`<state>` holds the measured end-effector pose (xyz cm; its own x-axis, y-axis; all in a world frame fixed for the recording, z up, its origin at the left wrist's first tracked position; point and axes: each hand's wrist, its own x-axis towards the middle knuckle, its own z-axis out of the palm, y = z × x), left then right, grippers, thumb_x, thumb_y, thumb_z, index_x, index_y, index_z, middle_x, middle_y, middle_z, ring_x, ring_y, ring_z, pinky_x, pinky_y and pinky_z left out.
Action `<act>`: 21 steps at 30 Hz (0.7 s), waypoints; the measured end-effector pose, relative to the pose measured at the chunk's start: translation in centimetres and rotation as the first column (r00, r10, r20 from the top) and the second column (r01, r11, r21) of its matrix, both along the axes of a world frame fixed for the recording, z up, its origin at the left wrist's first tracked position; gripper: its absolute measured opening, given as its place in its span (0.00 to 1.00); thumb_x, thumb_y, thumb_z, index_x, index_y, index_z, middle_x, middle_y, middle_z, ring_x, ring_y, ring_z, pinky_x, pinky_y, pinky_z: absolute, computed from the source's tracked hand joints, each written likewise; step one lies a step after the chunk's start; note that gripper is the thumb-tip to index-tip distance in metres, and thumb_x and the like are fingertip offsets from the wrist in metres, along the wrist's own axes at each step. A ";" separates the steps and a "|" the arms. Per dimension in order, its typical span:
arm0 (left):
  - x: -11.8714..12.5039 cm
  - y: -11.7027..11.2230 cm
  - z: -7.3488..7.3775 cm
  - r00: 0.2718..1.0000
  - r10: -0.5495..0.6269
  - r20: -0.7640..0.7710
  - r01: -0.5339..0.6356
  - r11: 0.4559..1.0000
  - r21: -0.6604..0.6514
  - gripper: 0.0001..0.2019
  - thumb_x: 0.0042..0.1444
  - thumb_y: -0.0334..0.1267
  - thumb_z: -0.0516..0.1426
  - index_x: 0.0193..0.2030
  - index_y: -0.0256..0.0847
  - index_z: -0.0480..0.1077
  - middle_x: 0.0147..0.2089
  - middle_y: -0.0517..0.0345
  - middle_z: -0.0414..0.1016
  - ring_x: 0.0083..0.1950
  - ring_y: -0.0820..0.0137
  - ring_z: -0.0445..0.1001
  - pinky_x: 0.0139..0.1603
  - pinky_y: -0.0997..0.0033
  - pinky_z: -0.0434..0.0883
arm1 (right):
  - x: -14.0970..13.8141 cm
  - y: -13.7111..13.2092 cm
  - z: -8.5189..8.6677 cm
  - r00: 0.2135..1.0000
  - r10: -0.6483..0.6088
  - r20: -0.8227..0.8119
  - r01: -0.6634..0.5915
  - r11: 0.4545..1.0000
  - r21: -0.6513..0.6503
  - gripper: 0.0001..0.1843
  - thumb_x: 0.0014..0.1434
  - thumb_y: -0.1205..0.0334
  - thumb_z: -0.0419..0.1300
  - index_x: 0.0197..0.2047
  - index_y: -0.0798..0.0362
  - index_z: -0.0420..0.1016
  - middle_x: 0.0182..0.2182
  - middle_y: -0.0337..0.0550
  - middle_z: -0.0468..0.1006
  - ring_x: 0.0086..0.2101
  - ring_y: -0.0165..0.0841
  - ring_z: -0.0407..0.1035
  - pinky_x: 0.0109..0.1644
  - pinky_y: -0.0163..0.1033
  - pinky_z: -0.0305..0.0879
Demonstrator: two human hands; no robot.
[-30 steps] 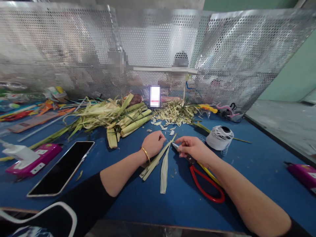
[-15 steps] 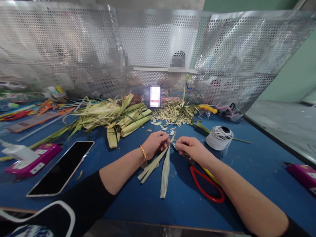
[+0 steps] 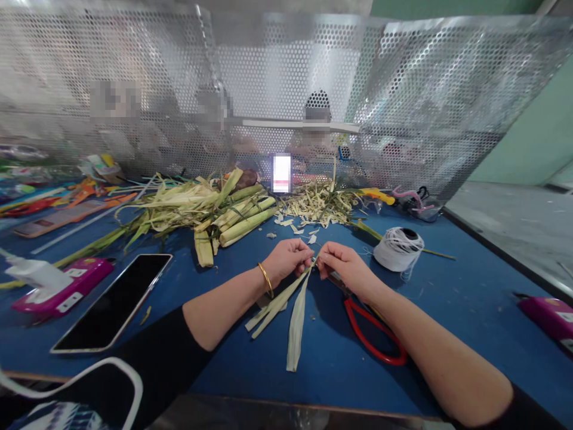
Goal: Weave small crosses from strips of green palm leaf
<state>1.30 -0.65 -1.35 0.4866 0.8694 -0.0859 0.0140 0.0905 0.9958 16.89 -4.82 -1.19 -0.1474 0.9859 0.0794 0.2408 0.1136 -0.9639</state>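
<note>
My left hand (image 3: 290, 261) is closed in a pinch around the narrow upper end of some pale dried corn husk strips (image 3: 297, 328). The strips fan out below it, one wide piece pointing down and thinner ones slanting left. Close beside it, my right hand (image 3: 344, 263) pinches at the same narrow end with its fingertips. Below the right palm are scissors with red handles (image 3: 375, 335); the hand partly hides their blades, and whether it also grips them is unclear. A ball of white thread (image 3: 397, 249) stands to the right, loose thread trailing off it.
Behind lie a heap of corn husks and stalks (image 3: 242, 218) and a pile of husk scraps (image 3: 317, 206). A phone (image 3: 114, 304) and a purple power strip (image 3: 67, 289) are at left. A perforated metal screen (image 3: 286, 71) borders the blue table; people show blurred beyond it.
My right hand has moved slightly left, its fingertips now meeting the husk tip by my left hand. The lower ends of the strips have shifted a little left and nearer to me.
</note>
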 end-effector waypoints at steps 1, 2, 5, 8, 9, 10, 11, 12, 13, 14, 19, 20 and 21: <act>0.0 0.0 0.0 1.000 -0.004 -0.011 0.004 1.000 0.005 0.08 0.51 0.35 0.59 0.26 0.36 0.64 0.19 0.65 0.67 0.17 0.82 0.61 0.19 0.82 0.61 | 0.0 0.0 0.0 1.000 -0.007 0.015 0.007 1.000 0.000 0.11 0.54 0.56 0.56 0.23 0.51 0.65 0.17 0.35 0.70 0.20 0.27 0.64 0.25 0.32 0.59; 0.1 0.0 0.0 1.000 -0.006 -0.023 0.007 1.000 0.008 0.08 0.51 0.34 0.59 0.26 0.36 0.64 0.19 0.65 0.67 0.17 0.82 0.61 0.19 0.82 0.61 | 0.1 0.0 0.0 1.000 -0.012 0.021 0.012 1.000 -0.005 0.11 0.54 0.56 0.55 0.23 0.51 0.65 0.16 0.35 0.69 0.19 0.27 0.63 0.24 0.32 0.57; 0.0 -0.1 0.2 0.998 -0.027 -0.065 0.026 1.000 -0.007 0.08 0.51 0.35 0.60 0.26 0.35 0.66 0.19 0.64 0.68 0.17 0.82 0.62 0.19 0.81 0.62 | 0.2 0.0 0.0 0.999 -0.025 0.025 0.026 1.000 -0.017 0.11 0.54 0.56 0.54 0.24 0.51 0.66 0.16 0.35 0.70 0.19 0.27 0.62 0.22 0.31 0.55; -0.3 -0.2 0.6 0.994 -0.056 -0.097 0.051 0.998 -0.048 0.09 0.49 0.37 0.62 0.26 0.35 0.69 0.21 0.61 0.71 0.18 0.81 0.64 0.20 0.80 0.64 | 0.3 -0.1 0.2 0.999 -0.039 0.016 0.039 0.999 0.002 0.11 0.54 0.55 0.55 0.25 0.52 0.68 0.18 0.36 0.71 0.21 0.28 0.64 0.25 0.32 0.58; -0.4 -0.2 0.7 0.993 -0.057 -0.108 0.050 0.997 -0.062 0.09 0.48 0.38 0.62 0.25 0.34 0.69 0.21 0.61 0.71 0.18 0.81 0.64 0.19 0.80 0.63 | 0.4 -0.1 0.3 0.999 -0.041 0.010 0.041 0.999 0.013 0.11 0.53 0.55 0.56 0.25 0.52 0.69 0.19 0.37 0.72 0.22 0.28 0.64 0.26 0.33 0.59; -0.5 -0.2 0.7 0.992 -0.055 -0.117 0.047 0.996 -0.073 0.10 0.48 0.39 0.62 0.25 0.34 0.70 0.21 0.61 0.71 0.18 0.81 0.64 0.19 0.81 0.62 | 0.4 -0.1 0.3 0.999 -0.044 0.008 0.044 0.999 0.023 0.11 0.53 0.54 0.56 0.25 0.52 0.69 0.19 0.37 0.72 0.23 0.28 0.64 0.27 0.33 0.59; -0.5 -0.3 0.8 0.991 -0.051 -0.126 0.041 0.996 -0.081 0.10 0.47 0.40 0.63 0.24 0.35 0.70 0.21 0.61 0.71 0.18 0.81 0.64 0.18 0.81 0.61 | 0.4 -0.1 0.3 0.999 -0.046 0.009 0.046 0.998 0.034 0.11 0.53 0.54 0.57 0.25 0.52 0.69 0.19 0.36 0.71 0.23 0.28 0.63 0.28 0.33 0.59; -0.5 -0.3 0.8 0.990 -0.045 -0.135 0.034 0.996 -0.085 0.11 0.47 0.41 0.63 0.24 0.35 0.70 0.20 0.61 0.70 0.18 0.81 0.63 0.16 0.81 0.59 | 0.4 -0.1 0.4 0.999 -0.048 0.015 0.047 0.998 0.042 0.11 0.52 0.54 0.58 0.25 0.52 0.69 0.19 0.36 0.71 0.23 0.28 0.63 0.29 0.34 0.59; -0.5 -0.3 0.8 0.989 -0.039 -0.142 0.027 0.996 -0.087 0.11 0.47 0.41 0.63 0.23 0.35 0.70 0.20 0.62 0.70 0.17 0.81 0.62 0.15 0.81 0.57 | 0.4 -0.2 0.4 0.999 -0.048 0.023 0.047 0.998 0.045 0.11 0.52 0.54 0.58 0.24 0.52 0.69 0.19 0.36 0.71 0.23 0.28 0.62 0.29 0.34 0.59; -0.5 -0.4 0.7 0.988 -0.033 -0.148 0.021 0.996 -0.086 0.11 0.46 0.41 0.63 0.23 0.35 0.70 0.19 0.62 0.69 0.17 0.81 0.62 0.15 0.81 0.55 | 0.4 -0.2 0.4 0.998 -0.046 0.032 0.045 0.998 0.046 0.11 0.52 0.54 0.58 0.24 0.52 0.69 0.19 0.36 0.70 0.23 0.27 0.62 0.29 0.34 0.58; -0.4 -0.6 0.7 0.980 -0.029 -0.196 0.018 0.998 -0.055 0.09 0.46 0.38 0.61 0.21 0.36 0.70 0.16 0.65 0.65 0.15 0.81 0.60 0.15 0.81 0.54 | 0.2 -0.2 0.3 0.993 -0.061 0.097 0.056 0.997 0.058 0.11 0.52 0.55 0.57 0.24 0.52 0.69 0.19 0.35 0.69 0.22 0.27 0.61 0.27 0.33 0.57; -0.4 -0.6 0.7 0.977 -0.045 -0.209 0.037 0.998 -0.045 0.09 0.46 0.38 0.61 0.21 0.36 0.70 0.15 0.65 0.65 0.15 0.81 0.59 0.15 0.81 0.55 | 0.2 -0.1 0.2 0.989 -0.079 0.121 0.069 0.994 0.088 0.11 0.52 0.55 0.57 0.24 0.52 0.69 0.20 0.35 0.69 0.22 0.27 0.62 0.27 0.34 0.58; -0.5 -0.6 0.7 0.972 -0.071 -0.222 0.065 0.997 -0.038 0.08 0.45 0.38 0.61 0.21 0.35 0.71 0.15 0.65 0.64 0.15 0.81 0.59 0.16 0.81 0.55 | 0.3 0.0 0.1 0.984 -0.102 0.147 0.084 0.989 0.123 0.11 0.52 0.55 0.57 0.24 0.52 0.69 0.20 0.35 0.69 0.22 0.28 0.62 0.27 0.34 0.58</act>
